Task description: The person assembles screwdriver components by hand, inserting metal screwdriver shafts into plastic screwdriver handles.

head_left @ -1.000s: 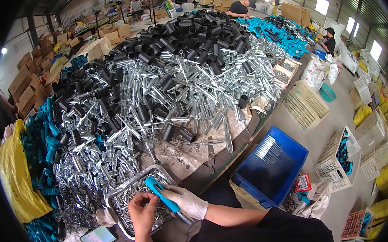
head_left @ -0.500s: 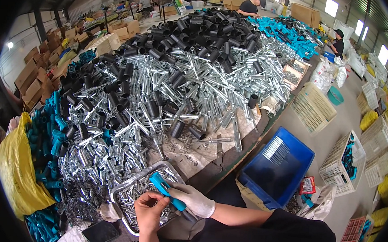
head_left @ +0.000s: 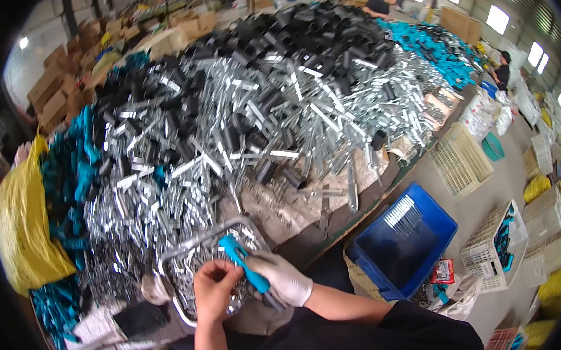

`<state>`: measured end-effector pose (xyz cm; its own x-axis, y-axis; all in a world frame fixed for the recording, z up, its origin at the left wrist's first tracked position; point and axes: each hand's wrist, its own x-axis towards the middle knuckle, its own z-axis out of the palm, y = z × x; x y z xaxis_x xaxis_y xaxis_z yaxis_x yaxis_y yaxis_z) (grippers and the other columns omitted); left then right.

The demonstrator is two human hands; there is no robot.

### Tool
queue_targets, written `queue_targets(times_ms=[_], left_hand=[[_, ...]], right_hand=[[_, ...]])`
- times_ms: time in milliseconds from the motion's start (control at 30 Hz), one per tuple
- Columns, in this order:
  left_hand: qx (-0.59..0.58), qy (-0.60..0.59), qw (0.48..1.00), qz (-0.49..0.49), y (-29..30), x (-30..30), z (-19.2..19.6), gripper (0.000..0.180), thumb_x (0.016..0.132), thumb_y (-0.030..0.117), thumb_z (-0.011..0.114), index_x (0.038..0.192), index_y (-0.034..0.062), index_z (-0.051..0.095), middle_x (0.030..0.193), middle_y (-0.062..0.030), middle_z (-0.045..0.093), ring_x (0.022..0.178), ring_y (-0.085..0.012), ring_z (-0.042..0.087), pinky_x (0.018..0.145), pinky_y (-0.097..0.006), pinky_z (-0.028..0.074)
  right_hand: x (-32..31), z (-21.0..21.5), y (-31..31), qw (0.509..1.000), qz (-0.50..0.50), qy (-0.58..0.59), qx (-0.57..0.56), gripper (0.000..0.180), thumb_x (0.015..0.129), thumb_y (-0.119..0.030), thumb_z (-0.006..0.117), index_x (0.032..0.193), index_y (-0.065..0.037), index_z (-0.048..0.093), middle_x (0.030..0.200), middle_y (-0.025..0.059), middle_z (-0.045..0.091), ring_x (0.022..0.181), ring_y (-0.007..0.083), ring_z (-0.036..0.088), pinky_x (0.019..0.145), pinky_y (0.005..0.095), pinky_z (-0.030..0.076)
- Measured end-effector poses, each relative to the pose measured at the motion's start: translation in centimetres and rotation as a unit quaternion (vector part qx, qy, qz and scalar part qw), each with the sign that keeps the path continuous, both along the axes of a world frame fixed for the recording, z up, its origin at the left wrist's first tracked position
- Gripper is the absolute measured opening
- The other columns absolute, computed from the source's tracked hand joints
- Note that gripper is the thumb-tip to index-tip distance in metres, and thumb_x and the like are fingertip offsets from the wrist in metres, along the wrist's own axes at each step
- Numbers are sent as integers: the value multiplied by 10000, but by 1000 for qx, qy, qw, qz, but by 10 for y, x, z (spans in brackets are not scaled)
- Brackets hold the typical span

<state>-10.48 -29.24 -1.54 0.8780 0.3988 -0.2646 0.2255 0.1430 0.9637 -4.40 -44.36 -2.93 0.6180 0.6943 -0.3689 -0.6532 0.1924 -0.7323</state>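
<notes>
A white glove covers my right hand (head_left: 284, 278), which is closed around a teal plastic tool body (head_left: 242, 258) with a dark grey end (head_left: 274, 302) sticking out below. My bare left hand (head_left: 215, 289) is pinched close beside the teal body; whatever sits between thumb and fingertips is too small to make out. Both hands are over a metal-rimmed tray (head_left: 248, 223) of small shiny metal pieces. Beyond the tray spreads a heap of silvery metal rods (head_left: 323, 123), with black tubes (head_left: 283, 38) piled behind it.
Teal plastic parts (head_left: 65, 179) and a yellow sack (head_left: 20, 222) line the left side. A dark flat phone-like slab (head_left: 139, 321) lies near the tray. At the right stand a blue bin (head_left: 412, 243) holding metal rods and a cream crate (head_left: 462, 160). Two people work far off.
The view has shifted and tilted a little, blurring the heap. My left fingertips have moved slightly along the teal body; my right hand keeps its grip.
</notes>
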Motion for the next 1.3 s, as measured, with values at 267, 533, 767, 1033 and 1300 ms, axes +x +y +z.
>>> queue_targets(times_ms=[267, 533, 767, 1033, 1300], left_hand=[[540, -28, 835, -105, 9, 13, -4, 130, 755, 158, 723, 866, 90, 717, 898, -80, 664, 884, -290, 632, 759, -392, 506], [540, -6, 841, -41, 7, 8, -17, 101, 795, 174, 702, 795, 76, 681, 829, -70, 652, 823, -284, 629, 710, -377, 504], [527, 4, 849, -33, 14, 6, -15, 220, 957, 214, 539, 867, 19, 586, 780, -160, 589, 740, -344, 584, 655, -422, 465], [108, -143, 984, 2, -5, 5, -16, 71, 891, 47, 666, 950, 19, 637, 899, 19, 621, 756, -26, 542, 566, -166, 439], [82, -113, 989, 47, -18, 1, -7, 94, 830, 12, 731, 902, -11, 676, 861, -30, 680, 738, -60, 603, 651, -200, 501]], right_hand=[[21, 14, -10, 900, -32, -377, -214, 278, 955, -166, 516, 1147, 24, 577, 815, 32, 600, 672, 74, 559, 577, 250, 467], [20, 8, -13, 998, 0, -33, -54, 341, 978, -288, 497, 1231, -62, 527, 880, 40, 619, 669, 93, 597, 540, 245, 492], [17, -3, -8, 986, 32, 154, 48, 315, 987, -376, 491, 1135, -103, 546, 898, 49, 619, 679, 128, 604, 533, 271, 496], [14, 2, -9, 988, 15, 151, 40, 283, 985, -345, 517, 1086, -84, 557, 895, 48, 604, 675, 143, 628, 519, 276, 528], [16, 2, -13, 995, -12, 97, 32, 317, 982, -322, 524, 1147, -53, 553, 881, 35, 591, 647, 120, 606, 516, 268, 515]])
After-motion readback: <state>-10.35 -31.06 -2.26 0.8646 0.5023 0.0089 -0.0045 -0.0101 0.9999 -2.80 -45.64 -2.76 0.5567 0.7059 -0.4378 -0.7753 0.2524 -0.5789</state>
